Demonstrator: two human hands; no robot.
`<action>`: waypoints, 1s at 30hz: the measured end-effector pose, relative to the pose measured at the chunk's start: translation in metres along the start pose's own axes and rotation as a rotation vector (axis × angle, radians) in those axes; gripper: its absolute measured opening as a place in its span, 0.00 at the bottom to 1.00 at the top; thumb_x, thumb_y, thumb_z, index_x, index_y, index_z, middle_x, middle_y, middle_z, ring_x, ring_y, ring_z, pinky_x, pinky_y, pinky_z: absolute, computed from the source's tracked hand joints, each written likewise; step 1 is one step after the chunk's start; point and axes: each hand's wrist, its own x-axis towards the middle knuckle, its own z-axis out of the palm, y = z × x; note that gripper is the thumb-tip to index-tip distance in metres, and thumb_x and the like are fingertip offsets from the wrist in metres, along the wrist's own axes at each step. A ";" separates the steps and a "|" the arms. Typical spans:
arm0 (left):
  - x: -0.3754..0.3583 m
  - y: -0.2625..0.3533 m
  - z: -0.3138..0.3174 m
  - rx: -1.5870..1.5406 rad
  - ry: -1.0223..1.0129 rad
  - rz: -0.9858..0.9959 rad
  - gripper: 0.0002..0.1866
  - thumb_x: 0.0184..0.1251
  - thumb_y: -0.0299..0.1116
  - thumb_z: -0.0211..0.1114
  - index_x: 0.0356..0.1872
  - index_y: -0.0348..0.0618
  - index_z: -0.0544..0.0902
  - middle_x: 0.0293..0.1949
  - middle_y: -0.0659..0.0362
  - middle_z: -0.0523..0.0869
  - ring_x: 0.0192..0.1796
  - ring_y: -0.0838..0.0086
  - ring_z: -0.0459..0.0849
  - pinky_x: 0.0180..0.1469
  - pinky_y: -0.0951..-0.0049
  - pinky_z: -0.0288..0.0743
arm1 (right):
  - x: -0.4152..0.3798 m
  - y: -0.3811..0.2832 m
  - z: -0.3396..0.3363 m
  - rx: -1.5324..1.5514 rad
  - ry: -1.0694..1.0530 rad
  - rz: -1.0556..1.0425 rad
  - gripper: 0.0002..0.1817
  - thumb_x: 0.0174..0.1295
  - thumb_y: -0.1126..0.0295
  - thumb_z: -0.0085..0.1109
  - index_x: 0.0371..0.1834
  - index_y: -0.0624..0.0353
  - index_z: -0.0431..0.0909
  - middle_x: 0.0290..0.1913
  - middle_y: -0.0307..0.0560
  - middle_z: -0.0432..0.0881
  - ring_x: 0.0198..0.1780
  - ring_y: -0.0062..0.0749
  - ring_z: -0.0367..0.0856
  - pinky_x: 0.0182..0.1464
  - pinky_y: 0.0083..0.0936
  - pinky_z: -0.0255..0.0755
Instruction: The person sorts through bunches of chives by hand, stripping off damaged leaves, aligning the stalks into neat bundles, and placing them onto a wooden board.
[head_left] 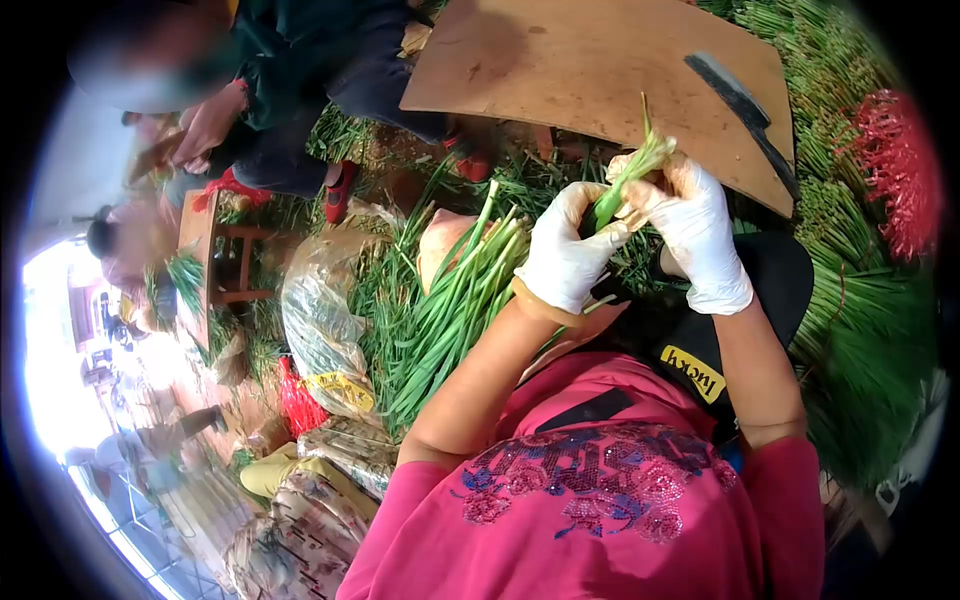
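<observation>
A small bunch of green stalks (pixel 608 207) with pale ends is held between my two gloved hands, near the edge of a wooden board (pixel 600 70). My left hand (pixel 568 245), in a white glove, is closed round the green part of the bunch. Fingers of my right hand (pixel 694 225), also gloved in white, are bent against its pale upper end. To the left of my left hand lies a pile of long green stalks (pixel 460 310).
On the board rests a large dark knife (pixel 745 115). Bundled green stalks (pixel 850 330) and red ties (pixel 895 170) are on the right. A clear plastic bag (pixel 325 300) lies left of the pile. Another person (pixel 290 80) is at the upper left.
</observation>
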 end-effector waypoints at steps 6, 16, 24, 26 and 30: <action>0.009 -0.003 0.006 -0.252 -0.093 -0.088 0.14 0.65 0.35 0.66 0.44 0.36 0.76 0.35 0.62 0.81 0.38 0.81 0.77 0.46 0.79 0.72 | -0.003 -0.002 -0.025 0.079 0.075 0.085 0.09 0.66 0.75 0.55 0.47 0.65 0.78 0.39 0.40 0.83 0.35 0.18 0.80 0.39 0.16 0.75; 0.054 0.074 0.022 -0.519 0.049 0.135 0.09 0.67 0.36 0.62 0.36 0.42 0.76 0.32 0.59 0.84 0.31 0.75 0.80 0.35 0.77 0.72 | 0.004 -0.016 -0.087 -0.124 0.333 -0.092 0.08 0.66 0.72 0.54 0.42 0.62 0.80 0.36 0.43 0.85 0.30 0.19 0.79 0.31 0.15 0.72; 0.043 0.303 -0.104 0.214 -0.060 0.916 0.17 0.72 0.43 0.52 0.49 0.43 0.78 0.29 0.65 0.75 0.29 0.78 0.73 0.35 0.74 0.73 | 0.015 -0.029 -0.198 -0.482 0.766 -0.349 0.09 0.66 0.69 0.56 0.42 0.63 0.81 0.36 0.38 0.83 0.32 0.16 0.75 0.38 0.14 0.69; 0.018 0.369 -0.121 0.425 -0.436 0.677 0.20 0.73 0.45 0.48 0.53 0.43 0.77 0.26 0.66 0.71 0.26 0.79 0.69 0.32 0.75 0.70 | 0.007 -0.025 -0.181 -0.452 0.616 -0.264 0.09 0.67 0.70 0.54 0.42 0.62 0.81 0.37 0.38 0.84 0.31 0.15 0.75 0.36 0.14 0.69; -0.013 0.322 -0.174 1.377 0.043 0.307 0.21 0.70 0.41 0.53 0.57 0.39 0.75 0.34 0.61 0.78 0.32 0.78 0.76 0.33 0.77 0.74 | -0.009 0.019 -0.140 -0.467 0.167 0.253 0.06 0.67 0.74 0.53 0.38 0.65 0.78 0.30 0.42 0.83 0.25 0.18 0.78 0.30 0.15 0.71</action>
